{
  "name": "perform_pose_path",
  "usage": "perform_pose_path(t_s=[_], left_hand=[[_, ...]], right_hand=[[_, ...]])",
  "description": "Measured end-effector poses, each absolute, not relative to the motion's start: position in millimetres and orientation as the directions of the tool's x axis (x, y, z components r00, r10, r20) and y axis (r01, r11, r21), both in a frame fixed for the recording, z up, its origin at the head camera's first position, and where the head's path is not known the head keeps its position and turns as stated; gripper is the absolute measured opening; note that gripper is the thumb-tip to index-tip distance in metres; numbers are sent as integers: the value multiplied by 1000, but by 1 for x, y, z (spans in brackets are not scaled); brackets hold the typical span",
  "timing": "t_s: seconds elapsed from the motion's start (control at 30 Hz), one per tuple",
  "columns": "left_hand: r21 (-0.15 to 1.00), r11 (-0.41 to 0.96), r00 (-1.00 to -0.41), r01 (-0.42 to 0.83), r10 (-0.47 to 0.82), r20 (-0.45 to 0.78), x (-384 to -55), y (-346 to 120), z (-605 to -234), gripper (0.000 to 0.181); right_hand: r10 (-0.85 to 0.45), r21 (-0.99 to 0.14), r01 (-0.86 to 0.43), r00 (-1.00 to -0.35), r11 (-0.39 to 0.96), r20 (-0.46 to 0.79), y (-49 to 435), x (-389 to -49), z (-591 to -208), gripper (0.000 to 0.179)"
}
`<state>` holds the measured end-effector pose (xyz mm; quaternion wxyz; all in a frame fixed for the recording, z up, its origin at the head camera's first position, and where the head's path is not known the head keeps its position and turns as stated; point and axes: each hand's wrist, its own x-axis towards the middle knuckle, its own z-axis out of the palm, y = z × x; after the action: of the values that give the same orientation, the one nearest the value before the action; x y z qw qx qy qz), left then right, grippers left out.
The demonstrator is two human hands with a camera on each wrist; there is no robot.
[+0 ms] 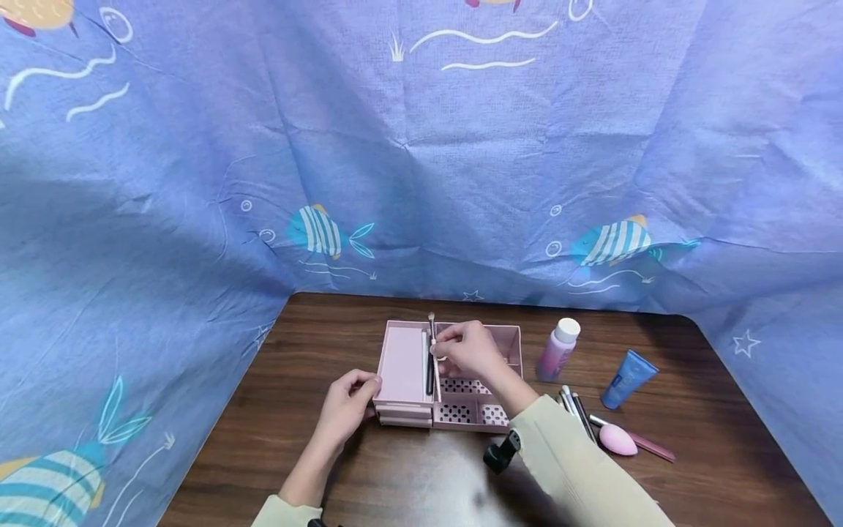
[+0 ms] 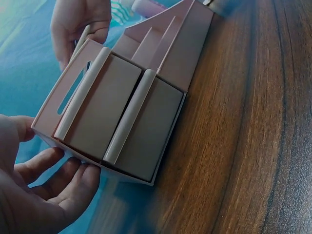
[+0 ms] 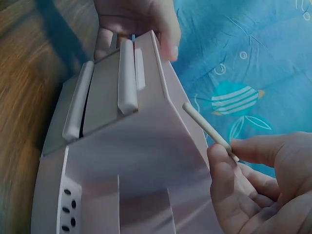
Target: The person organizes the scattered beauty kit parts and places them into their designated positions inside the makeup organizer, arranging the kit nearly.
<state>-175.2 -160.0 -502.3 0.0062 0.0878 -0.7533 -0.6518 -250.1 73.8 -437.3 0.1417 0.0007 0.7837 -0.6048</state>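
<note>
A pink desk organizer (image 1: pixel 400 360) stands on the table, with two drawers (image 2: pixel 105 100) at its left front and dividers on its right side. My left hand (image 1: pixel 347 401) holds its front left corner, thumb on top and the other fingers against the side. My right hand (image 1: pixel 473 353) pinches a thin makeup brush (image 1: pixel 432 327), bristles toward the back, above the organizer. In the right wrist view the brush's pale handle (image 3: pixel 207 126) sticks out from between thumb and forefinger. Beside it, a white stick and a dark stick (image 1: pixel 430 377) lie along the organizer's top.
Right of the organizer stand a pink bottle (image 1: pixel 557 351) with a white cap and a blue tube (image 1: pixel 628 378). Several brushes (image 1: pixel 581 414) and a pink makeup sponge (image 1: pixel 617 440) lie nearer the front right. A blue fish-patterned cloth (image 1: pixel 474 183) hangs behind the table.
</note>
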Motion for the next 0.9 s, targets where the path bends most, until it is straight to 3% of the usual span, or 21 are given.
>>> perform_pose_path(t_s=[0.3, 0.57, 0.73, 0.9], left_hand=[[982, 142, -986, -123, -129, -105, -177, -160, -507, 15], [983, 143, -987, -116, -125, -99, -179, -159, -509, 16], [983, 142, -987, -118, -129, -99, -178, -159, -509, 17], [982, 146, -985, -122, -137, -102, -177, -160, -509, 16]], right_hand=[[-157, -958, 192, -961, 214, -228, 52, -251, -439, 11], [-69, -887, 181, -971, 425, -231, 46, -256, -443, 11], [-78, -828, 24, -994, 560, -81, 41, -255, -449, 10], [-93, -702, -133, -991, 700, 95, 36, -251, -455, 10]])
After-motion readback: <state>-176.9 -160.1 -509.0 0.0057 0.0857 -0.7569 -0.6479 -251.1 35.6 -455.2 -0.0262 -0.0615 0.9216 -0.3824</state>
